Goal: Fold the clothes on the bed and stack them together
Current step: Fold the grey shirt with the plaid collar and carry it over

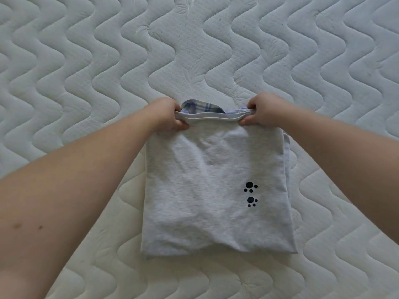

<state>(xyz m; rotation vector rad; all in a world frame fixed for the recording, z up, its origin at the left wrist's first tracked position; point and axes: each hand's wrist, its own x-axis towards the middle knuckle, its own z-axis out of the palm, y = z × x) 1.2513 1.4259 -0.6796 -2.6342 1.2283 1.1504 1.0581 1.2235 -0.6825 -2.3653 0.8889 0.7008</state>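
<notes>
A light grey garment (205, 180) with two dark paw prints lies folded into a rectangle on the bed, its near edge flat on the mattress. My left hand (166, 114) grips its far left corner and my right hand (262, 112) grips its far right corner, fingers curled round the stacked cloth edges. The far edge is raised slightly. Behind that edge a blue and white checked garment (199, 105) peeks out; most of it is hidden under the grey one.
A white quilted mattress (86, 72) with a wavy stitch pattern fills the whole view around the clothes. My two forearms reach in from the lower left and lower right.
</notes>
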